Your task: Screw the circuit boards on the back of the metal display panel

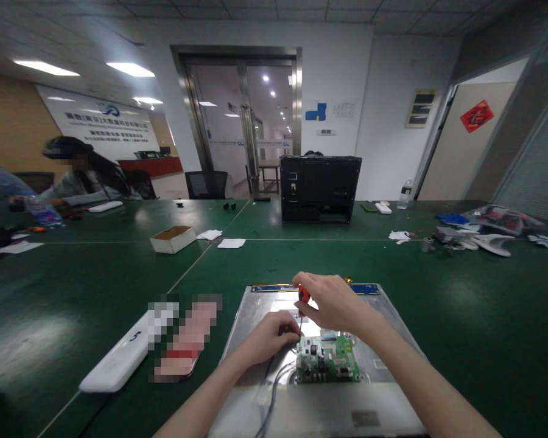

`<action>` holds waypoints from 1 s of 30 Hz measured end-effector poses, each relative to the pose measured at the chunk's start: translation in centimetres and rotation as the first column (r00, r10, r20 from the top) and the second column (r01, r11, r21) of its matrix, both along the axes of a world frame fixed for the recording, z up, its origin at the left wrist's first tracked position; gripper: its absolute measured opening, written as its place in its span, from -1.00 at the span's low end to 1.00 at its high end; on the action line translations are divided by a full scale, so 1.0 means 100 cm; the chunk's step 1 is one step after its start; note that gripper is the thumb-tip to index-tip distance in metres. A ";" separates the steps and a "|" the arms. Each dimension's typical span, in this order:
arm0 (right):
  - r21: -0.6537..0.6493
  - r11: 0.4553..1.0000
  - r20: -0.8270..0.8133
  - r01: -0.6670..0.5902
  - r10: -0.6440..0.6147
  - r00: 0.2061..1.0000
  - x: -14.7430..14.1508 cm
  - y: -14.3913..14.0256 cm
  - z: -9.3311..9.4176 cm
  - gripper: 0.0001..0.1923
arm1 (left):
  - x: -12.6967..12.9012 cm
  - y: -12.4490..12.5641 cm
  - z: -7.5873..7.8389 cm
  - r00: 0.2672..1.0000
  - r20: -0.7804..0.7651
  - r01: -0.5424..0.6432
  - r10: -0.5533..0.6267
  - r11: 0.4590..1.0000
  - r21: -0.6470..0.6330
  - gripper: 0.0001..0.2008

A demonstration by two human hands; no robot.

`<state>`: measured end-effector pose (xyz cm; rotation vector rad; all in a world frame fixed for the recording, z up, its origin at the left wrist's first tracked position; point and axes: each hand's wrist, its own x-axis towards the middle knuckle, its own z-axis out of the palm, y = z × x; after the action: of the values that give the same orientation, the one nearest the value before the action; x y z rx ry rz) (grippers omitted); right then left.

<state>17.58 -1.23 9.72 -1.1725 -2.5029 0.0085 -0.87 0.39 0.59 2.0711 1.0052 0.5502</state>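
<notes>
A screwdriver [304,294] with an orange and black handle stands nearly upright, its thin shaft pointing down. My right hand [331,299] is closed around the handle from above. Below it, my left hand [273,334] has its fingers curled together by the shaft's tip; what they pinch, if anything, is hidden. Both hands are over a flat silver display panel [315,404] lying on the table. A green circuit board [326,360] sits on the panel, its upper left corner beside my left fingertips. Dark cables [274,395] run from the board's left side toward me.
Left of the panel lie a white power bank-like block [119,362] and a pinkish blurred flat object [187,340]. Farther off are an open cardboard box [173,239], a black monitor housing [320,188] and loose parts [466,238]. A person [84,173] sits at the far left.
</notes>
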 end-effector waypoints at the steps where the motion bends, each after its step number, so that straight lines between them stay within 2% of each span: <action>1: 0.003 1.000 0.004 0.006 -0.006 1.000 0.000 0.000 0.000 -0.82 | 0.000 0.000 0.000 1.000 -0.002 0.004 -0.004 1.000 0.000 -0.91; 10: -0.075 0.996 -0.031 -0.043 0.041 0.999 0.004 -0.002 0.002 -0.71 | -0.001 0.000 -0.001 1.000 -0.013 0.015 -0.014 0.999 0.032 -0.92; 18: -0.090 0.996 -0.027 -0.028 0.026 0.999 0.003 -0.001 0.004 -0.72 | -0.004 0.001 0.002 0.998 -0.035 0.053 -0.052 0.999 0.014 -0.89; 20: -0.090 0.995 -0.025 -0.032 0.030 0.999 0.003 -0.002 0.004 -0.72 | -0.008 -0.001 0.007 0.993 -0.044 0.113 -0.113 0.994 -0.012 -0.83; 23: -0.091 0.995 -0.022 -0.033 0.032 0.999 0.003 -0.001 0.004 -0.72 | -0.012 -0.004 0.013 0.971 -0.098 0.215 -0.218 0.976 -0.039 -0.61; 25: -0.087 0.996 -0.027 -0.038 0.036 0.999 0.004 0.000 0.003 -0.72 | -0.012 -0.006 0.014 0.963 -0.134 0.233 -0.233 0.972 -0.019 -0.51; 30: -0.077 0.996 -0.035 -0.041 0.039 0.999 0.004 0.001 0.001 -0.72 | -0.009 -0.009 0.009 0.964 -0.152 0.220 -0.218 0.975 0.000 -0.54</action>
<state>18.00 -1.18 9.85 -1.1424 -2.5164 0.1359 -1.76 -0.52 1.53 2.2298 0.8424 0.2923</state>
